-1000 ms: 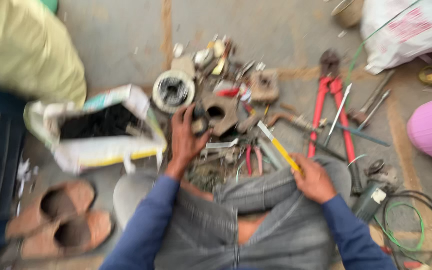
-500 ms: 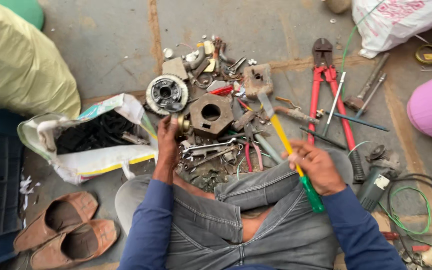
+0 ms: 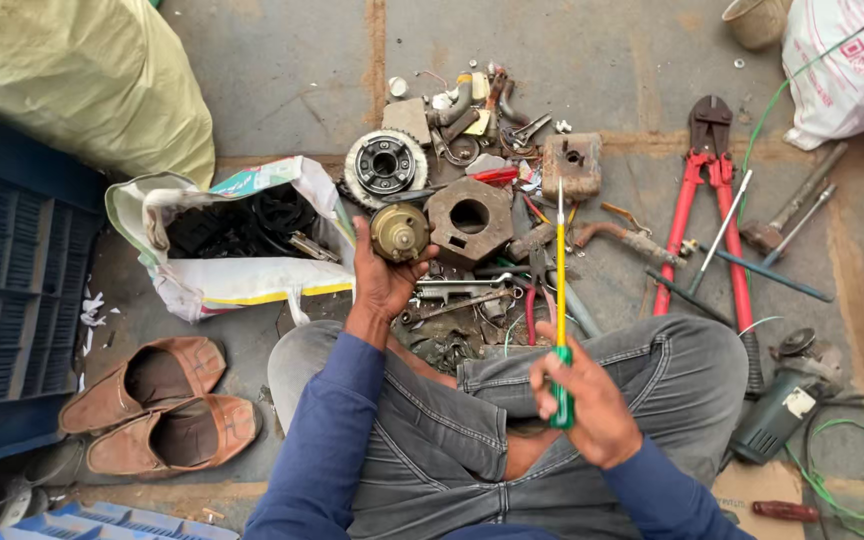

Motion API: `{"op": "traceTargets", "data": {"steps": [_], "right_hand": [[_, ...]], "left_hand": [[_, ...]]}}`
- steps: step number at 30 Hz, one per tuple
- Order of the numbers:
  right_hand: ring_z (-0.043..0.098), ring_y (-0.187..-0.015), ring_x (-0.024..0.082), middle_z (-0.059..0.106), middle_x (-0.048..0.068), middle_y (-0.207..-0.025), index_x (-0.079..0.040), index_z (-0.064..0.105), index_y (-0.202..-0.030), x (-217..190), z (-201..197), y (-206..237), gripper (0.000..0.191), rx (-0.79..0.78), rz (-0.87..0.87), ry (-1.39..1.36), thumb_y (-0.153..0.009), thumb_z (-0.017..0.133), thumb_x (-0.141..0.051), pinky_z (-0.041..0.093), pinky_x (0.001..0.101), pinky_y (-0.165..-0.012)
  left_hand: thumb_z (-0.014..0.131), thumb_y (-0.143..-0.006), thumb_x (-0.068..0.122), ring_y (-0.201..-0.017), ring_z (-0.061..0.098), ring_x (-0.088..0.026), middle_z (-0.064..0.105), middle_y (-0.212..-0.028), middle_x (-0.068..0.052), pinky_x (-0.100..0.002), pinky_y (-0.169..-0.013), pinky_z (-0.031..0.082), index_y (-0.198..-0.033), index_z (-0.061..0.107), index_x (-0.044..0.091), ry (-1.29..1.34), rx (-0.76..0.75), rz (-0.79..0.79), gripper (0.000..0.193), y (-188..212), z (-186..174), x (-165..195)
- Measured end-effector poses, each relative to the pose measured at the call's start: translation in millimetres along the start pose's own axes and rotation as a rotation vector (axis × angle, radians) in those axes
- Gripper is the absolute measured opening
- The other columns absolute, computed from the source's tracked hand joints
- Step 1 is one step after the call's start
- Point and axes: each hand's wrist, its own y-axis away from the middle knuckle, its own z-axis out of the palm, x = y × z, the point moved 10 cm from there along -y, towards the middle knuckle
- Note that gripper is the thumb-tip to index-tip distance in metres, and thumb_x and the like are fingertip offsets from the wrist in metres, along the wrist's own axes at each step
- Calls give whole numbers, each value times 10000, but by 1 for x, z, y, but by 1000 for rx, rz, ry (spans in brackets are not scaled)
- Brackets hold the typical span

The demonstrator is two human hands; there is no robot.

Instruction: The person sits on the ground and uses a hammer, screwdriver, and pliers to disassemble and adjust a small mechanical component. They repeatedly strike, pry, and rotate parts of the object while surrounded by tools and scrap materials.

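Head view: left hand [image 3: 384,282] fingers wrapped round a round brass-coloured metal part [image 3: 399,232], gripping it from below, held just above the scrap pile. Right hand [image 3: 584,398] clenched on the green handle of a long yellow-shafted screwdriver [image 3: 559,290], shaft pointing to 12 o'clock, tip near a rusty rectangular metal block [image 3: 572,165]. At 3 o'clock of the brass part, just beside it, a rusty hexagonal block with a round hole [image 3: 469,218]; at 12 o'clock, a toothed grey metal wheel [image 3: 385,166]. At 9 o'clock of the left hand, an open white plastic sack of black parts [image 3: 242,235]. Red-handled bolt cutters [image 3: 709,205] lie at 2 o'clock of the right hand, well apart. Pair of brown leather shoes [image 3: 157,405] at 8 o'clock, beside a blue plastic crate [image 3: 12,290]. Grey jeans [image 3: 452,450] on crossed legs under both hands.
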Motion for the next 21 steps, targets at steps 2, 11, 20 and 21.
{"op": "traceTargets", "data": {"steps": [2,11,20,21], "right_hand": [[486,-587,112,571,33,-781,-127,474,-1486,-5,16,8,577,-12,-74,256,-927,611,-170,416,266,-538],[753,-943,303,741,201,-1075,-63,572,-1393,-32,55,50,498,18,-713,1161,-908,676,-106,564,357,-806],[772,-967,306,751,204,-1087,-69,601,-1375,-31,56,48,485,28,-630,1208,-900,683,-121,580,356,-816],[773,-974,306,753,204,-1089,-68,601,-1376,-30,56,48,484,27,-627,1212,-901,682,-123,581,355,-822]], "left_hand": [[346,-980,757,-836,755,-276,740,-1108,-170,-326,-612,586,-1304,634,19,8,-13,0,856,-1,-1,1],[369,-1008,690,-934,744,-319,713,-1187,-209,-403,-769,635,-1391,563,27,101,-84,19,791,-2,2,4],[386,-1001,663,-929,741,-370,699,-1188,-227,-437,-762,620,-1402,556,29,221,-100,4,769,1,4,8],[382,-1002,659,-930,740,-373,698,-1185,-228,-442,-766,619,-1400,557,29,237,-105,4,766,2,4,8]]}}
